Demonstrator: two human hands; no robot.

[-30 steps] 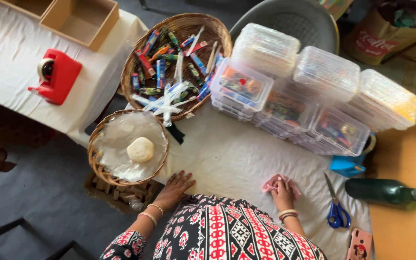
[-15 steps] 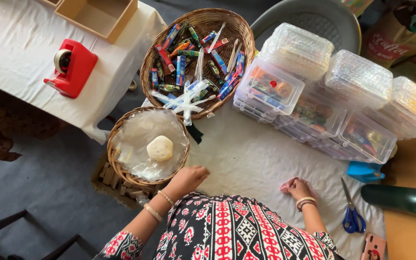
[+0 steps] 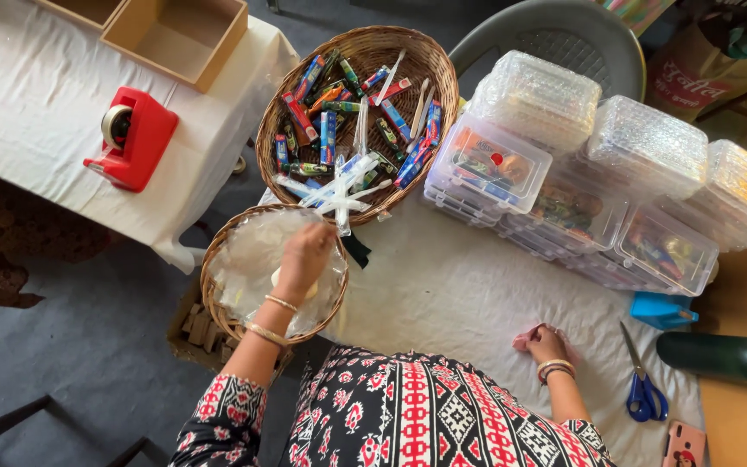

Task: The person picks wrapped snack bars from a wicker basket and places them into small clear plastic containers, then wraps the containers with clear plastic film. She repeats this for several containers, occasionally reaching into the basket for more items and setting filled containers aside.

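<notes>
White-clothed table (image 3: 469, 294), grey floor (image 3: 88, 363), grey chair (image 3: 555, 39).

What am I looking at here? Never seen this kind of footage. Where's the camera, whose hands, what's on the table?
No machine here: one camera on a person's head looks down at their own bare hands. The left hand reaches into a small wicker basket lined with clear plastic, over a pale round lump that it mostly hides. The right hand rests on the white cloth-covered table, on a small pink thing. Nearby are a bigger wicker basket of colourful packets and white sticks, stacked clear plastic boxes, blue-handled scissors, a dark green bottle and a red tape dispenser.
</notes>
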